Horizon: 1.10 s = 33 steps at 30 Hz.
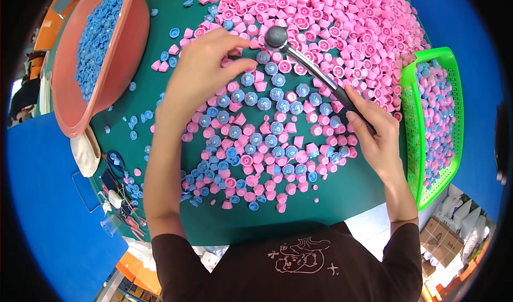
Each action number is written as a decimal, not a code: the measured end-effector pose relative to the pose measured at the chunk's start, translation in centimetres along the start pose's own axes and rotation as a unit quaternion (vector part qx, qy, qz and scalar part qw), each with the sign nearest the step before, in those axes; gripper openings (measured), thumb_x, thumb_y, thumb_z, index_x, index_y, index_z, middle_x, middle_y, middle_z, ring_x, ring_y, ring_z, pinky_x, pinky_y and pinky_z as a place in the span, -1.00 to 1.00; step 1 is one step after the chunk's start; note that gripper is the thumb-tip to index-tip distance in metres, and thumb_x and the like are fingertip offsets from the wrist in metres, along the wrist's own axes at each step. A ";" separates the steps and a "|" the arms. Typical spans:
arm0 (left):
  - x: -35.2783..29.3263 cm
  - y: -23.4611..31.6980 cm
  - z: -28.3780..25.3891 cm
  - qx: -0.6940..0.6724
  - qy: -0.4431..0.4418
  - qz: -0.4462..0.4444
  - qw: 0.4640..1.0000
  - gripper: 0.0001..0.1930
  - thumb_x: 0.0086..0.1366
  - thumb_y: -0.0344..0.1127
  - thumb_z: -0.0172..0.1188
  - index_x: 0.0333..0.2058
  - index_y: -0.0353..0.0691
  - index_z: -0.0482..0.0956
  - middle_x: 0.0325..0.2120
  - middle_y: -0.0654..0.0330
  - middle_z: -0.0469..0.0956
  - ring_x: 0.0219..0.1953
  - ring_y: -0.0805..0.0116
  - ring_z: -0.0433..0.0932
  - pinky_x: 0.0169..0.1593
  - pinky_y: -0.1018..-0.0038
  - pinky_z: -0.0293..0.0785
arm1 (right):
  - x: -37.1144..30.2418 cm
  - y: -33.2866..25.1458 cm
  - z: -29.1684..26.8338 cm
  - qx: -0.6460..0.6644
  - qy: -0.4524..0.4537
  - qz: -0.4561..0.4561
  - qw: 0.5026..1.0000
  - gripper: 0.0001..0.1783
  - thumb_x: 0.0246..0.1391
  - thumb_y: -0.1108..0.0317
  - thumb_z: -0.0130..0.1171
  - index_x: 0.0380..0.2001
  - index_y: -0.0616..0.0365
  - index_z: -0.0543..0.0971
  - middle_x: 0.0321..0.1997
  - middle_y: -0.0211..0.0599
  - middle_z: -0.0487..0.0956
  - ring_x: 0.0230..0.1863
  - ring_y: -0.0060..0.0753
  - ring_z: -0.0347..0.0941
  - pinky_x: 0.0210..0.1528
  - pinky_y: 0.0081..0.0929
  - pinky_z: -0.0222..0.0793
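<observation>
My right hand is wrapped round the black grip of a hammer with a round dark head and a shiny metal shaft. The hammer slants up and left, its head over the pink pieces. To the left of the head, my left hand hovers above the pieces, thumb and forefinger curved and apart, with nothing visible gripped between them. Near its thumb sits a blue scalloped cap. Below both hands, many blue caps stand on small pink cup-shaped pieces in loose rows. Some fingers of the left hand are hidden.
A large heap of pink cups covers the far side of the green table. At the left stands a salmon basin of blue caps; at the right, a green basket of mixed pieces. Scissors and small tools lie at the left edge.
</observation>
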<state>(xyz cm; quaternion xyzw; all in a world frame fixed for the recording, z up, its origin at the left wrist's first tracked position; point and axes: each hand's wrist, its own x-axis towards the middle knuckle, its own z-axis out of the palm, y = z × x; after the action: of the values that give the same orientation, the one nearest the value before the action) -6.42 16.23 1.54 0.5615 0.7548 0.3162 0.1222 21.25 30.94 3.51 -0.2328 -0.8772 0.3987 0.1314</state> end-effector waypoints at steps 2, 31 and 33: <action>-1.6 -0.3 -1.6 -0.025 0.054 -0.039 0.997 -0.79 0.10 -0.39 0.37 -0.27 -0.26 0.64 -0.46 0.27 0.51 -0.43 0.49 0.46 -0.37 0.55 0.34 | 0.1 -0.8 0.4 -0.030 0.002 -0.022 0.999 -0.49 0.10 0.53 0.18 0.16 0.02 0.50 -0.49 -0.21 0.52 -0.57 -0.48 0.37 -0.46 -0.49 0.33; -9.5 -5.9 -4.9 0.082 0.079 -0.188 0.976 -0.74 0.06 -0.37 0.37 -0.24 -0.29 0.66 -0.43 0.26 0.56 -0.54 0.54 0.32 -0.39 0.57 0.31 | -1.3 1.2 0.4 0.059 0.012 0.040 0.997 -0.53 0.18 0.45 0.17 0.18 0.16 0.47 -0.27 -0.52 0.58 -0.42 -0.77 0.30 -0.40 -0.75 0.18; -9.1 -6.1 -4.7 0.102 0.082 -0.204 0.970 -0.74 0.07 -0.36 0.38 -0.24 -0.29 0.66 -0.43 0.25 0.56 -0.54 0.54 0.32 -0.40 0.57 0.31 | -1.2 0.5 -0.2 0.062 0.011 0.061 0.996 -0.56 0.11 0.52 0.20 0.10 0.19 0.53 -0.20 -0.28 0.67 -0.35 -0.69 0.45 -0.25 -0.67 0.37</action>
<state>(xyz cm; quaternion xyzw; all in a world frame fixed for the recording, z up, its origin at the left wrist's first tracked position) -10.56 5.17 -0.09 0.3772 0.8892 0.2508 0.0638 22.53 30.70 3.23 -0.2815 -0.8333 0.4574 0.1309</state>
